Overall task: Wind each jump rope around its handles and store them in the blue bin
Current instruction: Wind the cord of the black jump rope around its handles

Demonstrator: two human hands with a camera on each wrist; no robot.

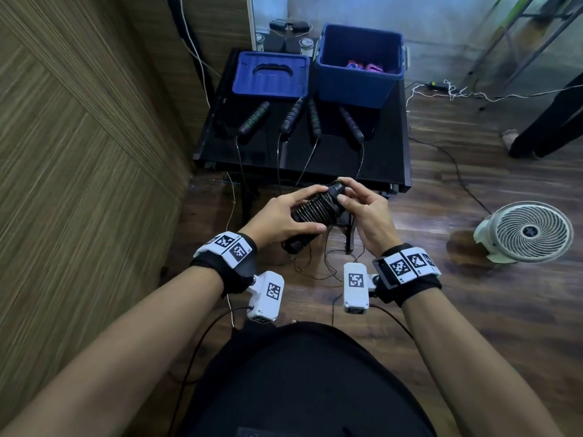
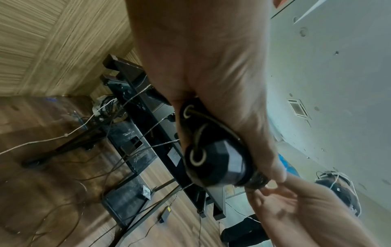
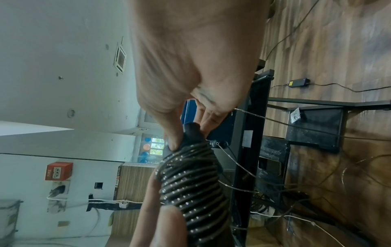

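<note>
Wood-plank floor underfoot, with a low black table (image 1: 347,162) just beyond the fingers and a small white fan (image 1: 525,231) well off to the right.

Held in the air between both hands, short of the table edge: one jump rope (image 1: 315,209), its thin cord coiled tightly round two black handles laid side by side. Left hand (image 1: 284,216) curled round the middle of the coil, thumb under, fingers over. Right hand (image 1: 362,206) pinching the far cap end, thumb (image 3: 173,133) pressed at the last turns.

Dark glossy cord, speckled with small glints along each turn in the right wrist view. Two round cap ends (image 2: 211,158) facing the left wrist camera, each with a pale ring where the cord goes in.

Probably light, with stiff handles. Probably springy, slick cord, apt to unwind if let go. Best gripped across the coil itself, pinning the turns, with one fingertip on the loose end. Whether that end is tucked: cannot tell.

Farther past the fingertips, four unwound handles (image 1: 254,118) lying on the table, cords trailing over the near edge. Behind them the blue bin (image 1: 359,89), open, with coloured bundles (image 1: 366,66) at the bottom, and its lid (image 1: 271,74) beside it on the left.
</note>
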